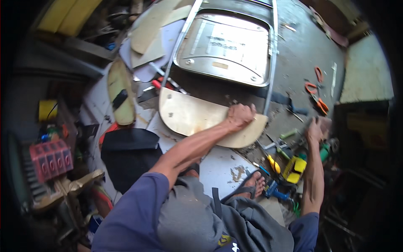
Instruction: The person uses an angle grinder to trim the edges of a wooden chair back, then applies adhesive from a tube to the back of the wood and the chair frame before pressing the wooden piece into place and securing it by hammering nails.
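A pale curved plywood panel (pixel 191 112) lies across the end of a metal chair frame (pixel 272 80). My left hand (pixel 242 116) is closed at the panel's upper edge, towards its right end, with the fingers curled over. Beyond the panel, a shiny metal seat pan (pixel 228 46) sits between the frame's tubes. My right hand (pixel 316 129) is out to the right, above a cluster of tools; its fingers are smeared, and I cannot make out whether it holds anything. Nearest to it are a green-handled tool (pixel 289 134) and a yellow-and-black tool (pixel 294 169).
Orange-handled pliers (pixel 321 106) lie on the grey floor at the right. A blue tool (pixel 277 191) is beside my sandalled foot (pixel 253 185). To the left are a black pad (pixel 130 157), a yellowish curved board (pixel 121 90) and a red clear-lidded case (pixel 51 159). Cut boards (pixel 147 33) lie behind.
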`<state>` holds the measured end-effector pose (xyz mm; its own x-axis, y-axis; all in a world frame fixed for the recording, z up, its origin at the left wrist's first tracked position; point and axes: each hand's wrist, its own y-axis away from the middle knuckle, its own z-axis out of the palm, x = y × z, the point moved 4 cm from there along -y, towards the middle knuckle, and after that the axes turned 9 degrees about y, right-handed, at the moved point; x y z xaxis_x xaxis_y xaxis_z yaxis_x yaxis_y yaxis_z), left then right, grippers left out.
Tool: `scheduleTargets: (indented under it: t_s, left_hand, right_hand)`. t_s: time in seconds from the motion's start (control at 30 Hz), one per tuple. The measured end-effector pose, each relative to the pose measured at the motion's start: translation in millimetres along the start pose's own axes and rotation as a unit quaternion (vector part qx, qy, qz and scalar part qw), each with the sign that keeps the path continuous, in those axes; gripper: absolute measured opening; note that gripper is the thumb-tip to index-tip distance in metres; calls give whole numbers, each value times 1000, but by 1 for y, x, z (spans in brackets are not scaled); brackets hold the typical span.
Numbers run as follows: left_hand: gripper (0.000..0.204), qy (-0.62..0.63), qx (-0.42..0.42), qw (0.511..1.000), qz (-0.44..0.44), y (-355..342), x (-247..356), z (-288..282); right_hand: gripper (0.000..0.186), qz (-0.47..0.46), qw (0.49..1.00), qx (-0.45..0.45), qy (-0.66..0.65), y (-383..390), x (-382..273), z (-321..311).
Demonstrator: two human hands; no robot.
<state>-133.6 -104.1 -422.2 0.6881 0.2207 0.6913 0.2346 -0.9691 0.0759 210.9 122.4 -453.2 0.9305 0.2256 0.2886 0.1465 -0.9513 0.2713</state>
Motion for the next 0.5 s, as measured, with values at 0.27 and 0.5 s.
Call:
scheduleTargets:
  t_s: [0.27,0.5]
  left_hand:
    - [50,8,22,999,-46,-2,9,1]
    - [21,11,258,955,145,-6,61,-87]
  right_hand:
    - [49,-42,998,19,46,-4,31,-21]
    - [28,-88,991,93,-39,-6,42,-33]
